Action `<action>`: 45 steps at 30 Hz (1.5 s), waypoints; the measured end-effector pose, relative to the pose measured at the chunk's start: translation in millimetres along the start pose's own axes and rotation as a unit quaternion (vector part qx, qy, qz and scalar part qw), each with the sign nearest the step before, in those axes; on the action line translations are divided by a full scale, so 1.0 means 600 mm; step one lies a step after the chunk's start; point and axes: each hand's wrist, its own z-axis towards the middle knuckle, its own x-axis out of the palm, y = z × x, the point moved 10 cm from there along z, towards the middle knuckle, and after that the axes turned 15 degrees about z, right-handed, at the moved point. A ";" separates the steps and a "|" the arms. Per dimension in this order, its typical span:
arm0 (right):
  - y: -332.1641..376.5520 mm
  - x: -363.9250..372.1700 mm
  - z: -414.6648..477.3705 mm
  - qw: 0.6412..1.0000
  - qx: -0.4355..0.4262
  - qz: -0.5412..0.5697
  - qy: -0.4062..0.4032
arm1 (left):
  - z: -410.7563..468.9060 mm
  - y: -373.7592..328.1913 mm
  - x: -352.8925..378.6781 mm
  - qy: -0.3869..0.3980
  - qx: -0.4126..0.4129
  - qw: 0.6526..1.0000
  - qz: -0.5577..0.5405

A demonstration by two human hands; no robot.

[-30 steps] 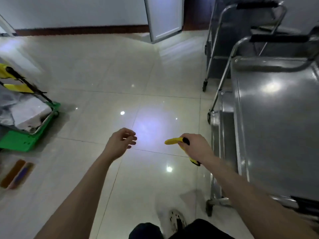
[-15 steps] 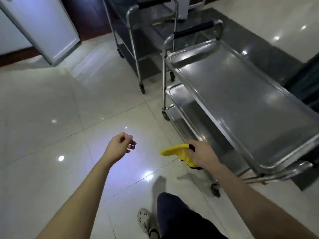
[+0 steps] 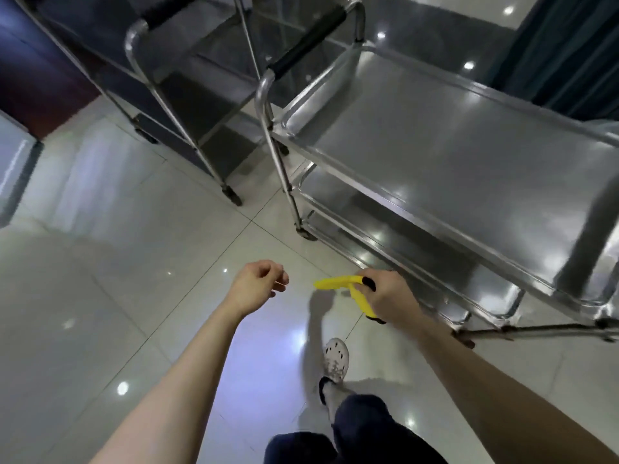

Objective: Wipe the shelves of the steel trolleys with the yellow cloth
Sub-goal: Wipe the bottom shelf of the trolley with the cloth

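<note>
Left hand (image 3: 258, 286) loosely curled, held nothing, over floor. Yellow cloth (image 3: 336, 283) gripped in right hand (image 3: 385, 298); long axis near horizontal, free end pointed 9 o'clock toward left hand. Steel trolley (image 3: 435, 145) stood at 2 o'clock, apart from cloth.

Near trolley (image 3: 435, 145) right, second trolley (image 3: 214, 105) behind, seemingly apart

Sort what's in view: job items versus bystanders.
Job: yellow cloth, gripped by right hand; near steel trolley; far steel trolley.
Bystanders: left hand, holding nothing; white clog; dark curtain; tiled floor.
</note>
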 end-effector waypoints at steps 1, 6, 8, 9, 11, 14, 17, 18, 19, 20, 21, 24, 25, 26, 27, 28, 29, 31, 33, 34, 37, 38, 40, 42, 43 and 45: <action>0.012 0.014 0.016 1.000 0.006 0.000 0.001 | 0.023 0.001 -0.008 0.016 0.003 1.000 0.011; 0.062 0.055 0.090 0.999 0.031 0.041 -0.017 | 0.136 -0.016 -0.035 0.043 0.038 0.989 0.134; 0.085 0.063 0.110 0.997 0.024 0.072 -0.030 | 0.172 -0.021 -0.021 0.088 0.083 0.967 0.225; 0.095 0.068 0.120 0.995 0.019 0.093 -0.036 | 0.194 -0.019 -0.016 0.107 0.096 0.953 0.266; 0.104 0.076 0.139 0.989 0.019 0.134 -0.062 | 0.239 -0.013 -0.007 0.135 0.124 0.926 0.330; 0.094 0.096 0.158 0.980 0.047 0.154 -0.117 | 0.308 -0.014 -0.021 0.082 0.155 0.923 0.343; 0.052 0.127 0.167 0.963 0.089 0.189 -0.172 | 0.380 -0.002 -0.031 0.069 0.133 0.951 0.272; 0.028 0.135 0.172 0.954 0.111 0.197 -0.196 | 0.406 0.003 -0.024 0.085 0.137 0.952 0.259; 0.001 0.146 0.177 0.945 0.134 0.205 -0.216 | 0.430 0.010 -0.014 0.101 0.142 0.952 0.253; -0.026 0.159 0.184 0.935 0.156 0.215 -0.234 | 0.452 0.017 -0.003 0.115 0.150 0.950 0.251; -0.051 0.173 0.193 0.927 0.172 0.223 -0.248 | 0.473 0.026 0.007 0.122 0.159 0.949 0.245; -0.131 0.221 0.241 0.912 0.196 0.215 -0.289 | 0.541 0.062 0.046 0.119 0.189 0.946 0.237; -0.163 0.237 0.265 0.908 0.204 0.208 -0.300 | 0.568 0.075 0.064 0.115 0.198 0.943 0.240; -0.197 0.253 0.291 0.905 0.215 0.201 -0.308 | 0.597 0.088 0.083 0.111 0.207 0.941 0.244; -0.234 0.272 0.316 0.900 0.226 0.200 -0.315 | 0.629 0.105 0.105 0.106 0.211 0.940 0.246; -0.271 0.291 0.342 0.893 0.233 0.207 -0.323 | 0.662 0.126 0.126 0.101 0.208 0.941 0.247; -0.307 0.310 0.369 0.887 0.234 0.218 -0.333 | 0.696 0.147 0.147 0.091 0.205 0.943 0.247; -0.378 0.348 0.423 0.872 0.234 0.240 -0.356 | 0.763 0.188 0.185 0.059 0.205 0.948 0.237; -0.452 0.388 0.480 0.861 0.232 0.270 -0.362 | 0.822 0.224 0.226 0.027 0.221 0.950 0.217; -0.485 0.408 0.509 0.862 0.228 0.281 -0.355 | 0.849 0.242 0.249 0.018 0.228 0.950 0.213; -0.567 0.452 0.579 0.874 0.192 0.281 -0.346 | 0.918 0.282 0.318 0.024 0.257 0.943 0.209; -0.585 0.458 0.596 0.879 0.165 0.272 -0.355 | 0.934 0.285 0.334 0.028 0.274 0.938 0.209; -0.608 0.452 0.623 0.882 0.117 0.252 -0.380 | 0.962 0.270 0.356 0.024 0.330 0.920 0.209; -0.627 0.425 0.653 0.875 0.086 0.250 -0.407 | 0.995 0.238 0.367 -0.004 0.360 0.908 0.214; -0.632 0.405 0.667 0.869 0.077 0.241 -0.425 | 1.011 0.218 0.373 -0.011 0.363 0.906 0.218; -0.644 0.371 0.708 0.882 0.079 0.183 -0.427 | 1.040 0.187 0.397 0.001 0.373 0.892 0.255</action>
